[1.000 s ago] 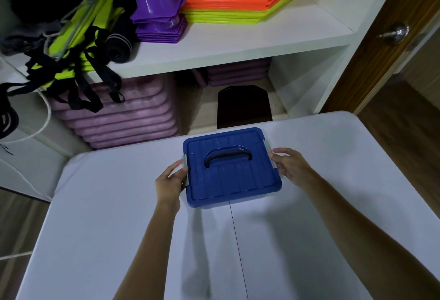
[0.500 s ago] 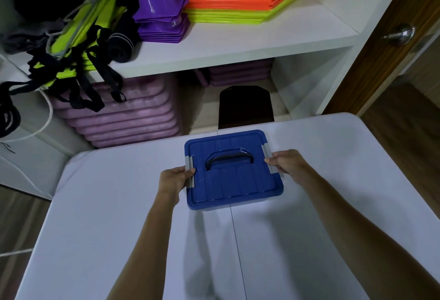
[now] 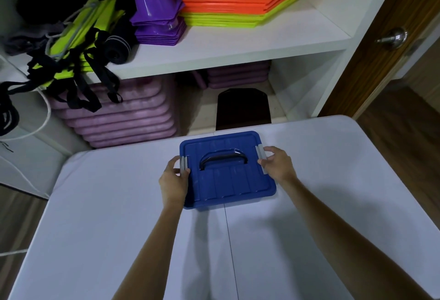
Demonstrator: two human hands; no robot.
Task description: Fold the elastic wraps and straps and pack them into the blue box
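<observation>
One white counter [image 3: 333, 204] fills the lower view, below a white shelf [image 3: 238, 45] holding orange and yellow hexagon rings [image 3: 238, 11], purple cones [image 3: 154, 14] and a tangle of black and yellow straps [image 3: 76, 57]. The blue box [image 3: 228, 180] sits lid-on near the counter's far edge. The left hand [image 3: 173, 180] has its grip curled on the left grey latch [image 3: 183, 163]; the right hand [image 3: 277, 164] pinches the right grey latch [image 3: 260, 153].

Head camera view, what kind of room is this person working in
Probably a sports-equipment storage closet: the white shelf holds stacked purple plastic cones and orange and lime hexagonal agility rings, with stacked lilac foam mats beneath.
</observation>
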